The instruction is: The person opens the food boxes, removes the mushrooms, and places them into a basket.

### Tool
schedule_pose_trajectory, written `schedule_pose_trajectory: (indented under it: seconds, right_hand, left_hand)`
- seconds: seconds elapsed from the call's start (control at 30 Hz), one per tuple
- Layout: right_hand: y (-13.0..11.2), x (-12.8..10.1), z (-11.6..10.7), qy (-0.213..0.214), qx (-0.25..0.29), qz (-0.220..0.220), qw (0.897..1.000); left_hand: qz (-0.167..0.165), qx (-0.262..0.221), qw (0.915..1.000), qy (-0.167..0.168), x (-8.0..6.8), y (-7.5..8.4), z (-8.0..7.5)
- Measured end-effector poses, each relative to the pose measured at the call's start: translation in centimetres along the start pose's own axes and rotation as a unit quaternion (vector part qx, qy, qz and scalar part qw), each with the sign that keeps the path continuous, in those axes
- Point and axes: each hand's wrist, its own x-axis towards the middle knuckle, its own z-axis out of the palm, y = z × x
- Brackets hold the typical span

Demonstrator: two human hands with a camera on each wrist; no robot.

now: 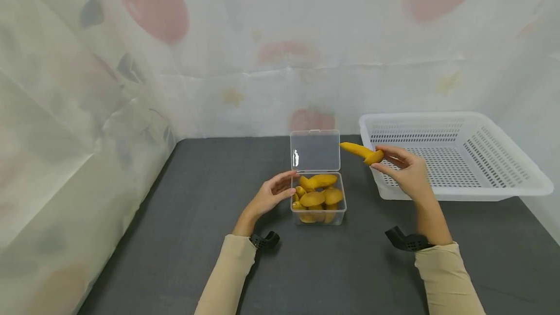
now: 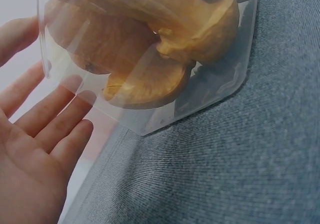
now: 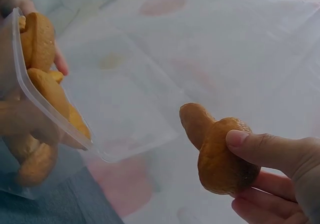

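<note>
My right hand (image 1: 404,171) pinches one yellow fruit piece (image 1: 362,152) between thumb and curled fingers, holding it in the air above the near-left corner of the white basket (image 1: 503,186), at about two o'clock from the clear box (image 1: 318,218). The right wrist view shows the thumb (image 3: 255,146) pressed on the piece's thick end. My left hand (image 1: 272,195) rests with straight, relaxed fingers (image 2: 60,116) against the box's left wall, at nine o'clock of it, gripping nothing. The box stands on the dark table (image 1: 210,183), its hinged lid (image 1: 315,150) upright at twelve o'clock, more yellow pieces (image 1: 318,193) piled inside.
</note>
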Motion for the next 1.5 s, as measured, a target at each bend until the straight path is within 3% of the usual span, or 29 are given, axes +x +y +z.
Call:
schedule_pose_trajectory:
  seconds: [0.43, 0.9, 1.07, 1.27, 1.5]
  right_hand:
    - [1.1, 0.1, -1.2, 0.038, 0.01, 0.014, 0.999]
    - [1.9, -1.2, -4.4, 0.06, -0.05, 0.076, 0.994]
    - [1.5, -1.4, -5.1, 0.05, -0.076, 0.094, 0.991]
    - [0.5, -1.9, -4.4, 0.034, -0.095, 0.038, 0.994]
    - [-1.3, -2.2, -2.4, -0.007, -0.054, -0.013, 0.998]
  left_hand:
    - [0.003, 0.003, 1.0, 0.002, -0.1, 0.1, 0.0]
    - [-0.002, -0.002, 1.0, 0.003, 0.0, 0.1, 0.1]
    - [-0.002, -0.004, 1.0, 0.007, -0.1, 0.0, 0.0]
    - [0.001, -0.005, 1.0, 0.008, -0.2, 0.0, 0.1]
    - [0.006, -0.006, 1.0, 0.002, -0.1, -0.1, 0.1]
